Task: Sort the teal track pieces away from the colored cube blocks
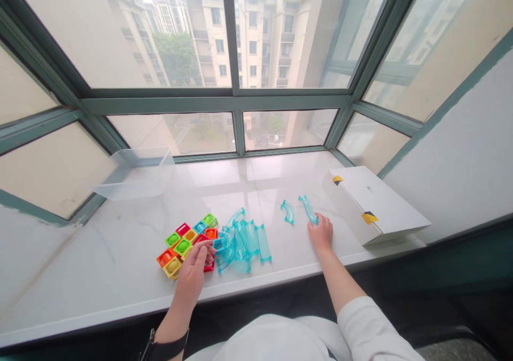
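My left hand [194, 267] is closed in a pinch at the right side of the colourful blocks [183, 246], with a small translucent blue block [218, 245] at its fingertips. Those blocks are red, green, yellow, orange and blue, with rounded hollows in their tops. Touching them on the right is a heap of translucent teal track pieces [240, 240], some straight and some curved. Farther right, my right hand [321, 232] rests on the surface, its fingers closed on the near end of a slightly curved teal track piece [306, 208]. A shorter curved track piece [287, 212] lies just left of it.
A clear plastic bin [138, 182] stands at the back left of the white windowsill [120, 254]. On the right is a white box [377, 203] with yellow-and-black tabs. Window frames close off the back, and the sill's front edge runs before my body.
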Demonstrator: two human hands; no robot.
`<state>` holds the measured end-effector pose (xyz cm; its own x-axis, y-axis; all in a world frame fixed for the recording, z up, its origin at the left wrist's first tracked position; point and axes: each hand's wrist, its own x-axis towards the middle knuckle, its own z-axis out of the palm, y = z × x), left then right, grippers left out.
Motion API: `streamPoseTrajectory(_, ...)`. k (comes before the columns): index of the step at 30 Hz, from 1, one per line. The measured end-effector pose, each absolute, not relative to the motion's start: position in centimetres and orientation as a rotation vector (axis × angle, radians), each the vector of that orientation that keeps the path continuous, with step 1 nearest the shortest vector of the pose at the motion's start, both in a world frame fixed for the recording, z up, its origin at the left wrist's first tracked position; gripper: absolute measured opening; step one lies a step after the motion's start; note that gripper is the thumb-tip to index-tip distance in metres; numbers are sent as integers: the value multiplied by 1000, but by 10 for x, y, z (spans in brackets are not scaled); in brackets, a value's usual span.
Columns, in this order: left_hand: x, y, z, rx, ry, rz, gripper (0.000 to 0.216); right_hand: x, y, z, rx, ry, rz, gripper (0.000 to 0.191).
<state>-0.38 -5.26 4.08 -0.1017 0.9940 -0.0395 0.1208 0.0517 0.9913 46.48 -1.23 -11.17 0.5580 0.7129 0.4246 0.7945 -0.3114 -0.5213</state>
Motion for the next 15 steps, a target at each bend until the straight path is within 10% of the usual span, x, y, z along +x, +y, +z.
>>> streamPoseTrajectory(15,-1,-56,34,1226,1361,1176,53,458,-22,-109,-2076,-1244,-170,44)
